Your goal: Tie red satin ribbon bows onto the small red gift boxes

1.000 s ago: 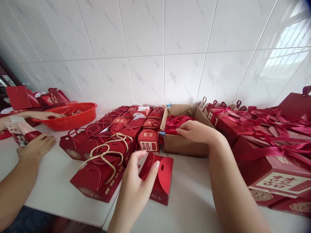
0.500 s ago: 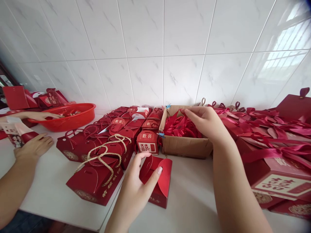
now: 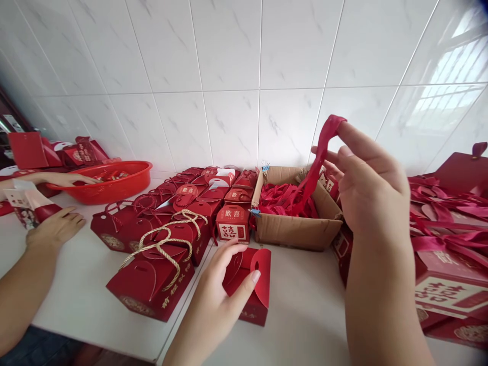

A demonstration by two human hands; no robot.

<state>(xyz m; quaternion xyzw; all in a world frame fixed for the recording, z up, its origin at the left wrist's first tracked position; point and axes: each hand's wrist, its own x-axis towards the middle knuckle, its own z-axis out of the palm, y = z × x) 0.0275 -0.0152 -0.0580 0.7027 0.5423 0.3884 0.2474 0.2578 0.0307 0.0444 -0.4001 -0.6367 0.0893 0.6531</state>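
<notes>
My left hand (image 3: 217, 295) is around the near side of a small red gift box (image 3: 262, 284), thumb on one flap and fingers at its far side. The box stands on the table with its top flaps partly folded. My right hand (image 3: 371, 188) is raised over the right side of a cardboard box (image 3: 297, 233). A red ribbon (image 3: 322, 147) hangs over its index finger and is held by the fingers; the lower end trails down into the heap of ribbons (image 3: 280, 198) inside the cardboard box.
Several closed red gift boxes stand left of centre, the nearest box (image 3: 148, 290) with gold cord. Ribbon-tied boxes (image 3: 450, 290) are piled at the right. At the far left a co-worker's hand (image 3: 57, 226) holds a carton beside a red basin (image 3: 125, 185). A tiled wall (image 3: 229, 51) rises behind.
My right hand has lifted from the ribbon heap, up and to the right, drawing a red ribbon partly out. My left hand stays at the gift box.
</notes>
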